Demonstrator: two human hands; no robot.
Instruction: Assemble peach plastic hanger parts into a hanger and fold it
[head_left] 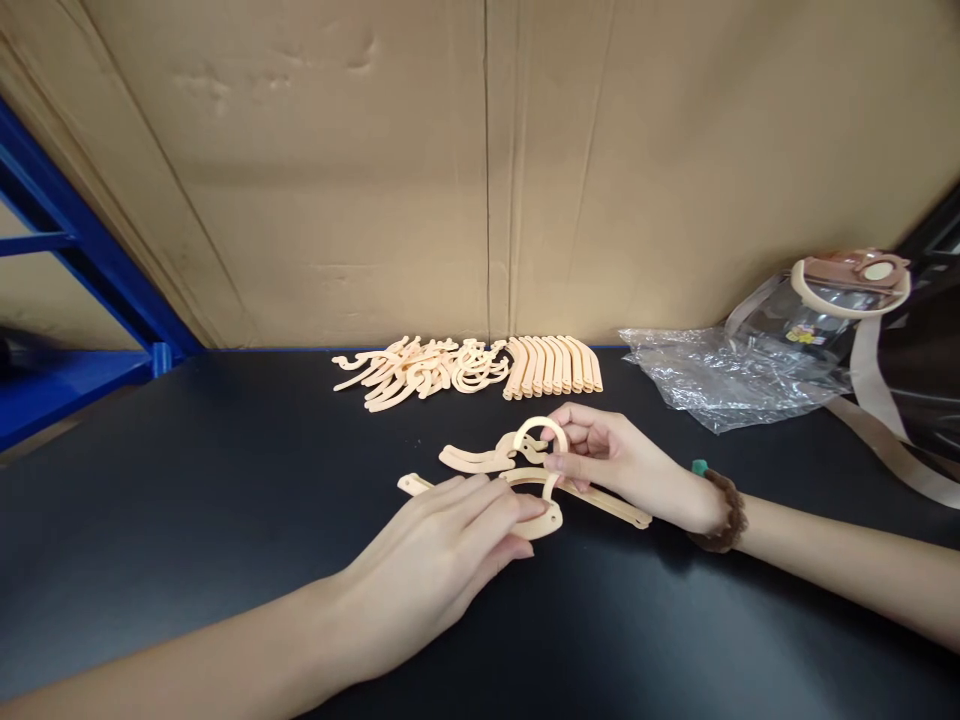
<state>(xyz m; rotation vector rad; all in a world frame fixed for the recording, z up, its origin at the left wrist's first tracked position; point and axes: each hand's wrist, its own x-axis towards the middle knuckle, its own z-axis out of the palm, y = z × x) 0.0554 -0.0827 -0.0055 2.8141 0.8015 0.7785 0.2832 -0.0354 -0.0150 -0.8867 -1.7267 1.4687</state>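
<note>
At twelve o'clock I'm facing a tan cardboard wall (337, 200), creased and dented, with a dark vertical seam (487, 180) running down it. A blue metal frame (97, 255) slants down at ten o'clock, and a blue ledge (67, 385) sits at nine. The black tabletop (150, 530) spreads out toward six, catching a soft, pale sheen of light around eight.
</note>
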